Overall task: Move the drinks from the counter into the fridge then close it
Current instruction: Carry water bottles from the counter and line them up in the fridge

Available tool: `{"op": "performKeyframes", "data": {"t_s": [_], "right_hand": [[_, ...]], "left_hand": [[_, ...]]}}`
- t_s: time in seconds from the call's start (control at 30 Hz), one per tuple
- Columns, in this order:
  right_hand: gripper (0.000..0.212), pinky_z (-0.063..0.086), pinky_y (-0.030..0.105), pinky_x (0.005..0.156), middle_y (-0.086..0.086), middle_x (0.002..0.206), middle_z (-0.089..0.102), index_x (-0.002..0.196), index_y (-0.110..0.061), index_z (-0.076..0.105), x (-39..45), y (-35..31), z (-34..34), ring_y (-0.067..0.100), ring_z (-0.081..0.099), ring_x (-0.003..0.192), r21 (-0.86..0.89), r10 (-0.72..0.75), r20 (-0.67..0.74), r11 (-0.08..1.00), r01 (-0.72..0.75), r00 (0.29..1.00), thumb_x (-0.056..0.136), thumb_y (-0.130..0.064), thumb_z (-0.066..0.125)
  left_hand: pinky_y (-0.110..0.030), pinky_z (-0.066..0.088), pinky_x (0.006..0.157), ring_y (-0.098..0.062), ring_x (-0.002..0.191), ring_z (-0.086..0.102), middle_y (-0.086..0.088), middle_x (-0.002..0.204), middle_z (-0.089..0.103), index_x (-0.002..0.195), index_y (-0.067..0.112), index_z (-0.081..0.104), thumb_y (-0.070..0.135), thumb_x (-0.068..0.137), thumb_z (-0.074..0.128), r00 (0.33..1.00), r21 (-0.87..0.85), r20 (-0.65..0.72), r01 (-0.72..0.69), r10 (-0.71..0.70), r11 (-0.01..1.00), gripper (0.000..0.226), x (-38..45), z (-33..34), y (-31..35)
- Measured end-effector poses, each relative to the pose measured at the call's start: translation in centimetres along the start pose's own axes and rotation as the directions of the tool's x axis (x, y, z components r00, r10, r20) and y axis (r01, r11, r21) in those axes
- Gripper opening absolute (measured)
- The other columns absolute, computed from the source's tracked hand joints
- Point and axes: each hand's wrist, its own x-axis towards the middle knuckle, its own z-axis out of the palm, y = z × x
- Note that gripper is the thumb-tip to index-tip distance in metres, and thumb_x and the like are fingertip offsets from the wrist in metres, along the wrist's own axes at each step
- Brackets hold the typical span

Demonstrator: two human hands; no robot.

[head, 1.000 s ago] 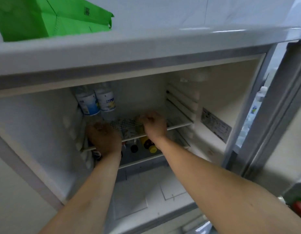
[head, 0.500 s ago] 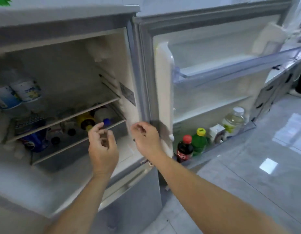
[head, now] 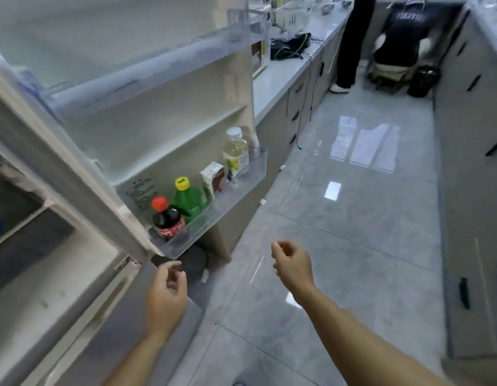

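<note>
The fridge door [head: 147, 112] stands wide open. Its bottom door bin [head: 230, 199] holds a dark cola bottle with a red cap [head: 168, 218], a green bottle with a yellow cap [head: 188, 200], a small carton [head: 213, 179] and a clear bottle with a white cap [head: 235, 151]. The fridge cavity [head: 33, 246] shows at the left edge. My left hand [head: 166, 296] hangs below the door bin, fingers loosely curled, holding nothing. My right hand [head: 293, 267] is out over the floor to the right, also empty with curled fingers.
A long counter [head: 280, 71] runs behind the door with a black bundle of cables [head: 290, 45] on it. Grey cabinets [head: 470, 162] line the right side. Two people [head: 400, 40] are at the far end of the tiled floor [head: 353, 218].
Both hands came out of the fridge shelves and dropped lower, now empty in front of the open door. My view swung right, from the fridge interior to the door and floor.
</note>
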Motion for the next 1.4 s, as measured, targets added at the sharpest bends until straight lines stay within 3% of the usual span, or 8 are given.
{"op": "performKeyframes", "data": {"t_s": [0.1, 0.2, 0.27, 0.63, 0.87, 1.0, 1.13, 1.4], "right_hand": [[0.018, 0.052, 0.037, 0.062, 0.004, 0.082, 0.068, 0.090, -0.016, 0.067, -0.2, 4.3, -4.4, 0.022, 0.062, 0.069, 0.028, 0.238, -0.074, 0.971, -0.236, 0.969, 0.093, -0.033, 0.061], [0.022, 0.046, 0.032, 0.058, 0.007, 0.080, 0.061, 0.094, -0.011, 0.064, -2.7, 8.5, -8.6, 0.021, 0.054, 0.066, 0.038, 0.444, -0.142, 0.896, -0.443, 0.885, 0.095, -0.032, 0.060], [0.019, 0.049, 0.034, 0.061, 0.007, 0.080, 0.060, 0.090, -0.013, 0.063, -4.9, 10.9, -11.1, 0.022, 0.056, 0.069, 0.027, 0.520, -0.207, 0.850, -0.527, 0.829, 0.096, -0.031, 0.059], [0.017, 0.052, 0.033, 0.065, 0.007, 0.081, 0.064, 0.090, -0.011, 0.064, -17.9, 21.1, -17.6, 0.026, 0.060, 0.067, 0.180, 0.788, -0.396, 0.570, -0.802, 0.471, 0.095, -0.027, 0.059], [0.026, 0.049, 0.035, 0.068, 0.024, 0.085, 0.065, 0.087, 0.005, 0.063, -17.6, 23.3, -21.6, 0.033, 0.065, 0.078, 0.224, 0.856, -0.391, 0.446, -0.866, 0.340, 0.095, -0.019, 0.064], [0.024, 0.047, 0.035, 0.070, 0.020, 0.080, 0.064, 0.086, 0.005, 0.063, -11.9, 22.8, -26.3, 0.032, 0.063, 0.079, 0.207, 0.866, -0.371, 0.429, -0.879, 0.335, 0.095, -0.017, 0.063], [0.019, 0.045, 0.031, 0.062, 0.011, 0.076, 0.062, 0.090, -0.005, 0.063, -2.5, 21.2, -31.3, 0.025, 0.054, 0.062, 0.129, 0.836, -0.309, 0.510, -0.851, 0.454, 0.093, -0.023, 0.061], [0.019, 0.046, 0.028, 0.057, 0.006, 0.077, 0.060, 0.090, -0.012, 0.061, 18.9, 16.1, -37.9, 0.021, 0.053, 0.063, 0.011, 0.714, -0.254, 0.677, -0.736, 0.652, 0.093, -0.031, 0.060]], "left_hand": [[-0.036, 0.054, 0.080, -0.026, 0.087, 0.064, -0.005, 0.093, 0.068, 0.100, 0.019, 0.064, 0.018, 0.093, 0.065, 0.827, 0.186, 0.385, 0.365, -0.409, 0.912, 0.006, -1.3, 1.7, -6.2], [-0.035, 0.050, 0.067, -0.025, 0.068, 0.057, -0.013, 0.084, 0.065, 0.086, 0.008, 0.067, 0.021, 0.090, 0.069, 0.520, 0.384, 0.492, 0.590, -0.698, 0.711, 0.014, -3.8, 1.1, -11.0], [-0.032, 0.047, 0.068, -0.023, 0.066, 0.055, -0.015, 0.074, 0.063, 0.072, 0.004, 0.063, 0.023, 0.083, 0.072, 0.440, 0.461, 0.501, 0.593, -0.745, 0.660, 0.023, -5.3, 0.4, -13.2], [-0.042, 0.050, 0.084, -0.035, 0.084, 0.065, -0.028, 0.083, 0.069, 0.075, -0.015, 0.069, 0.016, 0.081, 0.070, 0.339, 0.571, 0.502, 0.561, -0.796, 0.599, 0.031, -4.2, 5.5, -12.1], [-0.027, 0.045, 0.062, -0.022, 0.067, 0.054, -0.010, 0.088, 0.067, 0.090, 0.009, 0.064, 0.021, 0.097, 0.058, 0.345, 0.544, 0.602, 0.482, -0.720, 0.686, 0.015, 0.0, 19.9, -5.3], [-0.029, 0.048, 0.056, -0.020, 0.069, 0.057, -0.008, 0.090, 0.069, 0.093, 0.013, 0.066, 0.025, 0.096, 0.058, 0.436, 0.465, 0.663, 0.397, -0.608, 0.791, 0.015, 2.9, 27.6, 0.2], [-0.030, 0.054, 0.060, -0.020, 0.076, 0.063, -0.002, 0.091, 0.070, 0.094, 0.018, 0.067, 0.030, 0.096, 0.060, 0.490, 0.441, 0.648, 0.384, -0.584, 0.811, 0.014, 4.3, 32.4, 3.8], [-0.032, 0.048, 0.062, -0.025, 0.064, 0.053, -0.014, 0.081, 0.068, 0.085, 0.005, 0.066, 0.022, 0.094, 0.063, 0.475, 0.510, 0.449, 0.559, -0.756, 0.654, 0.019, 7.1, 35.9, 1.5]]}}
